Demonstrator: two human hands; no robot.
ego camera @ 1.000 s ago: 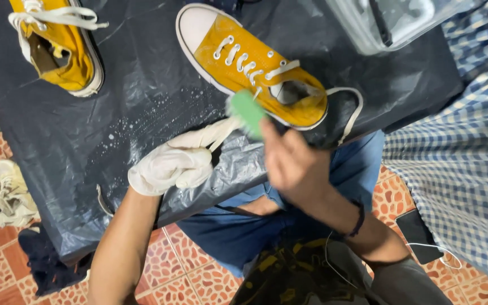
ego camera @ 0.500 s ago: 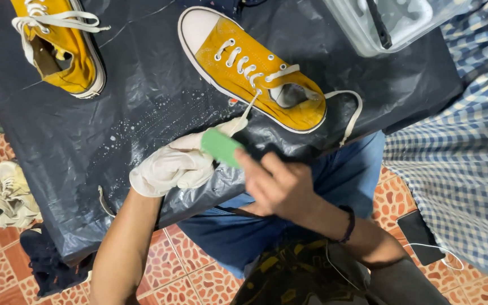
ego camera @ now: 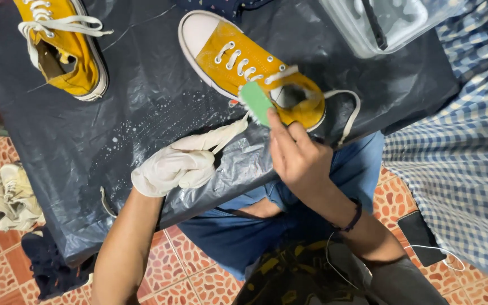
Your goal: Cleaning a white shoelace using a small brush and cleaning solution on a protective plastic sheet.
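Yellow canvas sneaker (ego camera: 249, 68) lies on its sole on black plastic sheeting (ego camera: 142, 113), toe pointing up-left. The right hand (ego camera: 297, 155) is closed around a green brush (ego camera: 255, 101), pressing it against the shoe's side. The left hand (ego camera: 173, 166), in a white glove, pinches a white lace (ego camera: 230, 130). A second yellow sneaker (ego camera: 66, 45) sits well apart at upper left.
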